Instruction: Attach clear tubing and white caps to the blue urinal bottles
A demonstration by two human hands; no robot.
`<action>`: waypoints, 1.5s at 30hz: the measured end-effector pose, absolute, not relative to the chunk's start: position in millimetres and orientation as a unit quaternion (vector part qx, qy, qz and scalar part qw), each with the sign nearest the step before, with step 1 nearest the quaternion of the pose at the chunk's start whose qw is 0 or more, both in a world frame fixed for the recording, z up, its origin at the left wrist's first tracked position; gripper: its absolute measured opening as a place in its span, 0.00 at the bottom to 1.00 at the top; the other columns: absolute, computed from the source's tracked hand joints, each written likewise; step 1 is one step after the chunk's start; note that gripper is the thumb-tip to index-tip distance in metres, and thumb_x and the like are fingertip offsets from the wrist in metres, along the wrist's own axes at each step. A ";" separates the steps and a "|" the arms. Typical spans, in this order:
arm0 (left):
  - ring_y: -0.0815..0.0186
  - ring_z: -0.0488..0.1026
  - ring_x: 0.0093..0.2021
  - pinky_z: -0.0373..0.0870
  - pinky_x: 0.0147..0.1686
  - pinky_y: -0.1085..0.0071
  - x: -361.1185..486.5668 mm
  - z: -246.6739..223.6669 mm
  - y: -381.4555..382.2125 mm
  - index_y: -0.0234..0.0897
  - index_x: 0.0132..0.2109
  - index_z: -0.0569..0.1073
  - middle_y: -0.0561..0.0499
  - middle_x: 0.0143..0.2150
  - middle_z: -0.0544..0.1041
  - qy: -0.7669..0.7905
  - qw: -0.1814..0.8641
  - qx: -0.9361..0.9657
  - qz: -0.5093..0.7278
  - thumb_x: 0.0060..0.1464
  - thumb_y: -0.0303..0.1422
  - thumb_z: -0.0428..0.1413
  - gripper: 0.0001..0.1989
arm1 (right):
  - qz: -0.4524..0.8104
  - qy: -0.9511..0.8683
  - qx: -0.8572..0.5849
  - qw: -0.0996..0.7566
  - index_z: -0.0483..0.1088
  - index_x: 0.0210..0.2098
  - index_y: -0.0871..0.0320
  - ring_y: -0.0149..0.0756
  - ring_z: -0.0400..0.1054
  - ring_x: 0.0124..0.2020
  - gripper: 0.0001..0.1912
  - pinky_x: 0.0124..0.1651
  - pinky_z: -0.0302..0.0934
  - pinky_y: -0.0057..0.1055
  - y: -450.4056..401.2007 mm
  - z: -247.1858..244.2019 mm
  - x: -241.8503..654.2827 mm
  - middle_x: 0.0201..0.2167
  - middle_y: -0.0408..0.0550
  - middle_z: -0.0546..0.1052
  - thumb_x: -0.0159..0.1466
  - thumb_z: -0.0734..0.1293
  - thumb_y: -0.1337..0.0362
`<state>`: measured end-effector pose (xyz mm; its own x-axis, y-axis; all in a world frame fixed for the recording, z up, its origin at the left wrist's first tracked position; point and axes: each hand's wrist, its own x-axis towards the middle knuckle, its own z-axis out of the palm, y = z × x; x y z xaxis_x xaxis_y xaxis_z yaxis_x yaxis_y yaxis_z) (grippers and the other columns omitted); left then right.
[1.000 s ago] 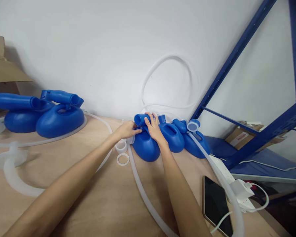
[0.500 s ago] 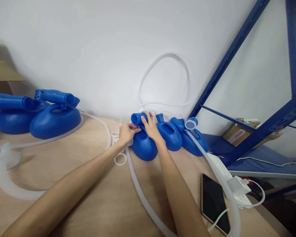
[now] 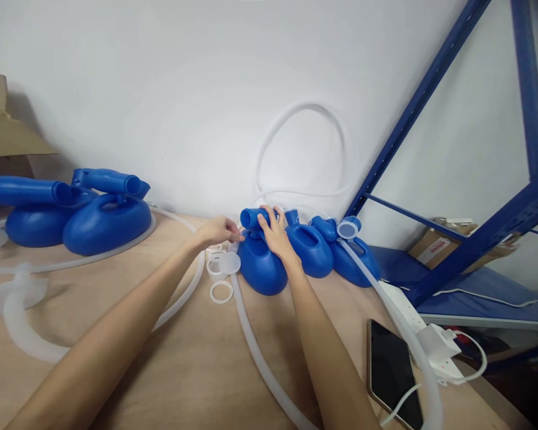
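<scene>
A blue plastic urinal bottle (image 3: 263,272) stands on the wooden table, its tubular neck (image 3: 250,218) facing me. My right hand (image 3: 275,232) grips the neck and upper body from the right. Just left of the bottle is my left hand (image 3: 220,230), thumb and fingers pinched together near the neck's base. Whatever is between those fingertips is too small to make out. Below that hand lie a translucent round cap (image 3: 229,263) and a white ring (image 3: 221,283).
More blue bottles (image 3: 311,254) stand to the right, others (image 3: 110,224) at the left. Translucent hoses (image 3: 255,346) curl across the table. A phone (image 3: 392,370) and a power strip (image 3: 403,307) lie near the right edge, beside blue shelving (image 3: 430,89). A cardboard box (image 3: 9,128) sits far left.
My left hand has drawn back leftward from the bottle's neck, uncovering the cap below it. My right hand stays on the bottle. The view has shifted slightly.
</scene>
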<state>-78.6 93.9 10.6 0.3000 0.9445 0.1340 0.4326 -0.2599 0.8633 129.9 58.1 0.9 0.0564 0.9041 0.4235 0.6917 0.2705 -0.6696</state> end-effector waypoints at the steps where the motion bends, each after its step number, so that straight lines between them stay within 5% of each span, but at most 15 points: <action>1: 0.62 0.74 0.28 0.65 0.29 0.70 -88.6 14.5 98.3 0.37 0.23 0.76 0.51 0.22 0.78 0.491 0.370 0.713 0.336 0.34 0.41 0.73 0.16 | 0.122 -0.675 -0.596 0.417 0.62 0.68 0.39 0.52 0.60 0.71 0.29 0.72 0.55 0.53 55.9 3.3 129.0 0.74 0.50 0.51 0.73 0.54 0.39; 7: 0.57 0.77 0.35 0.66 0.31 0.68 -119.4 28.7 106.5 0.38 0.32 0.79 0.47 0.32 0.82 0.538 0.331 0.703 0.326 0.34 0.47 0.72 0.22 | 0.089 -0.678 -0.645 0.341 0.53 0.74 0.43 0.62 0.67 0.65 0.42 0.67 0.59 0.61 34.6 30.8 122.7 0.71 0.58 0.57 0.67 0.60 0.33; 10: 0.54 0.79 0.42 0.70 0.36 0.68 -116.2 37.5 98.0 0.39 0.38 0.81 0.45 0.41 0.84 0.503 0.345 0.725 0.321 0.32 0.48 0.73 0.26 | 0.051 -0.668 -0.670 0.320 0.61 0.71 0.52 0.69 0.68 0.62 0.50 0.64 0.60 0.62 27.2 43.9 122.0 0.67 0.65 0.63 0.60 0.64 0.28; 14: 0.53 0.79 0.46 0.72 0.40 0.67 -107.2 48.5 83.5 0.38 0.42 0.81 0.44 0.45 0.84 0.449 0.373 0.749 0.314 0.36 0.48 0.71 0.26 | 0.016 -0.682 -0.656 0.323 0.76 0.57 0.54 0.65 0.72 0.56 0.45 0.61 0.64 0.57 23.5 52.9 127.8 0.57 0.63 0.73 0.55 0.68 0.26; 19: 0.53 0.79 0.51 0.76 0.43 0.65 -97.1 54.6 69.0 0.40 0.59 0.76 0.40 0.55 0.81 0.408 0.418 0.744 0.325 0.44 0.48 0.67 0.35 | -0.016 -0.683 -0.651 0.331 0.80 0.51 0.54 0.61 0.74 0.54 0.38 0.58 0.64 0.51 21.1 56.0 136.6 0.50 0.60 0.79 0.57 0.70 0.30; 22: 0.50 0.76 0.56 0.78 0.43 0.64 -89.0 54.6 61.3 0.43 0.60 0.76 0.39 0.63 0.76 0.357 0.498 0.718 0.331 0.50 0.57 0.62 0.35 | 0.008 -0.686 -0.642 0.343 0.81 0.49 0.53 0.58 0.75 0.52 0.35 0.57 0.65 0.50 24.4 57.0 142.7 0.47 0.57 0.81 0.59 0.70 0.32; 27: 0.54 0.76 0.49 0.76 0.35 0.69 -80.0 50.4 57.0 0.41 0.56 0.77 0.42 0.54 0.79 0.350 0.463 0.748 0.322 0.48 0.57 0.65 0.34 | 0.052 -0.684 -0.623 0.377 0.80 0.52 0.55 0.51 0.76 0.50 0.27 0.58 0.65 0.49 31.9 57.9 170.6 0.46 0.54 0.82 0.73 0.59 0.44; 30: 0.60 0.76 0.41 0.74 0.32 0.71 -81.3 50.0 58.9 0.40 0.55 0.75 0.46 0.46 0.78 0.357 0.425 0.773 0.307 0.45 0.51 0.69 0.33 | 0.055 -0.694 -0.620 0.362 0.80 0.53 0.54 0.56 0.70 0.59 0.20 0.65 0.60 0.55 27.7 54.0 193.9 0.54 0.55 0.80 0.69 0.67 0.51; 35: 0.62 0.76 0.41 0.75 0.34 0.71 -86.8 52.2 61.8 0.42 0.56 0.74 0.48 0.46 0.77 0.336 0.451 0.775 0.287 0.45 0.50 0.69 0.33 | 0.100 -0.751 -0.539 0.367 0.77 0.53 0.48 0.55 0.56 0.73 0.20 0.74 0.46 0.59 22.6 42.4 212.0 0.63 0.49 0.75 0.63 0.74 0.51; 39: 0.60 0.77 0.43 0.75 0.38 0.69 -90.4 51.4 63.9 0.42 0.56 0.74 0.48 0.45 0.77 0.324 0.467 0.774 0.280 0.45 0.50 0.70 0.34 | 0.124 -0.755 -0.518 0.382 0.77 0.49 0.53 0.52 0.72 0.59 0.19 0.68 0.56 0.56 26.4 41.1 208.5 0.50 0.50 0.81 0.62 0.75 0.52; 42: 0.59 0.77 0.45 0.76 0.41 0.67 -92.1 50.6 65.2 0.43 0.57 0.74 0.48 0.47 0.78 0.323 0.472 0.774 0.273 0.45 0.49 0.70 0.34 | 0.158 -0.759 -0.488 0.401 0.75 0.57 0.54 0.49 0.75 0.54 0.26 0.61 0.65 0.49 25.4 44.8 203.6 0.46 0.50 0.82 0.61 0.75 0.55; 45: 0.59 0.77 0.44 0.76 0.40 0.67 -92.4 51.0 65.5 0.43 0.57 0.74 0.47 0.48 0.78 0.323 0.473 0.774 0.270 0.44 0.49 0.70 0.35 | 0.189 -0.762 -0.474 0.398 0.76 0.57 0.54 0.48 0.77 0.51 0.23 0.58 0.68 0.45 22.1 47.8 199.4 0.47 0.50 0.83 0.63 0.73 0.58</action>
